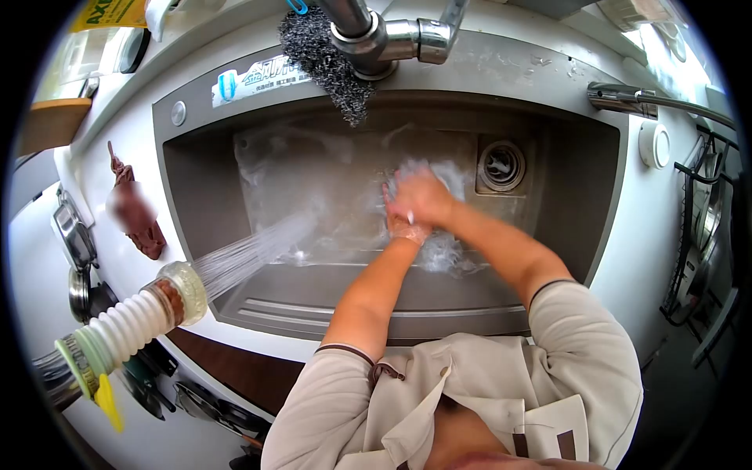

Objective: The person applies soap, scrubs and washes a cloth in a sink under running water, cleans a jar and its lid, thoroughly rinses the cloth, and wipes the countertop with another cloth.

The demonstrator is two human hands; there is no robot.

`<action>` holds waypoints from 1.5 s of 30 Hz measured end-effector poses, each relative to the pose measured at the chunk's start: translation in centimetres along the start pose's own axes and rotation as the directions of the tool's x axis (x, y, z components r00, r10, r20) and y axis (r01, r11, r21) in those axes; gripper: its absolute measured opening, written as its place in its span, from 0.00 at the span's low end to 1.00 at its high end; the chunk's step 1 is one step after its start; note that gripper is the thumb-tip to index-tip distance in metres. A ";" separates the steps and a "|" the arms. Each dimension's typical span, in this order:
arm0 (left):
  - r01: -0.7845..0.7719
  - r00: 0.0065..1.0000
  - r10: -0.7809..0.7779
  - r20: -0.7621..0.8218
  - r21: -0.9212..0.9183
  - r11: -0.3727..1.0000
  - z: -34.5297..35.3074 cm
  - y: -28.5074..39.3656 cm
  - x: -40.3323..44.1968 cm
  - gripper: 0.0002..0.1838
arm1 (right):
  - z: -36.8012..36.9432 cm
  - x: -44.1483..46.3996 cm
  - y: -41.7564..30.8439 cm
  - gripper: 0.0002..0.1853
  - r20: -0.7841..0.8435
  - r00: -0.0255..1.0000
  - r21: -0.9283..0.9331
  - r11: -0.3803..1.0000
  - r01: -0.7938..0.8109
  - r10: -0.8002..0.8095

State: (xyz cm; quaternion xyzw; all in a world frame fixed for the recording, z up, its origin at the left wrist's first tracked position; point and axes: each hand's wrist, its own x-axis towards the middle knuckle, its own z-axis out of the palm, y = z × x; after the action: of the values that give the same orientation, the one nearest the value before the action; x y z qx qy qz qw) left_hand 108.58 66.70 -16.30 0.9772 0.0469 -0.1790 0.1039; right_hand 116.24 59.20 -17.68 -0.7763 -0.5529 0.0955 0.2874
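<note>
Down in the big grey sink (580,196), the head camera shows the right hand (423,194) lying on top of the left hand (406,227), and they touch. The fingers are blurry, so I can't tell how far open each hand is. I see nothing held, but something small could be tucked between the palms; I can't tell.

White suds (442,254) lie around the hands, mostly to their right and nearer the body. Water (258,243) shoots in from the left of the hands, out of a bumpy white hose (137,321), and lands beside them. The hands are low, maybe so the splashes stay inside. Just right of the hands is the drain (501,166). The tap (365,45) stands past the hands, at the back edge. A curly scrubber (319,53) hangs next to it, probably so it is easy to grab. Left of the hands, a brown cloth (147,231) lies on the white counter (146,160), maybe to keep it out of the wet.

Some bits are hard to see. The right hand hides much of the left. A fuzzy patch covers part of the cloth. The hose's far end and the tap's top are cut off. Far right of the hands sits a round white thing (655,145), and I can't tell what it is.
</note>
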 end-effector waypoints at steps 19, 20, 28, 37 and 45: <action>0.088 0.996 -0.083 -0.036 0.611 0.787 3.1 -0.4 0.3 0.42 | 1.2 -4.1 -3.6 0.12 -0.238 0.933 0.067 0.963 -0.262 0.270; 0.109 0.993 -0.121 0.018 0.317 0.942 2.5 -0.1 0.2 0.42 | 2.2 -4.4 -3.5 0.12 -0.154 0.962 0.069 0.974 -0.216 0.224; 0.125 0.970 -0.151 0.190 0.140 0.982 -1.1 0.5 0.7 0.41 | -3.5 4.0 2.1 0.11 -0.695 0.631 -0.099 0.823 -0.560 0.345; 0.125 0.986 -0.118 0.119 -0.051 0.991 -1.7 0.3 0.1 0.37 | -2.3 4.7 1.9 0.18 -0.257 0.889 -0.017 0.918 -0.396 0.379; 0.182 0.973 -0.174 0.152 -0.041 0.982 -0.5 0.4 0.4 0.37 | -2.3 6.0 2.6 0.15 0.079 0.968 -0.249 0.945 -0.211 0.237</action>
State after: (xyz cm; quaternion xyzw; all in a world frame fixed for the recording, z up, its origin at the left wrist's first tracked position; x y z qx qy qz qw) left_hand 109.20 66.46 -15.96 0.9498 0.1316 -0.2583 0.1173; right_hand 121.64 63.28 -16.25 -0.8568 -0.4829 0.1023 0.1490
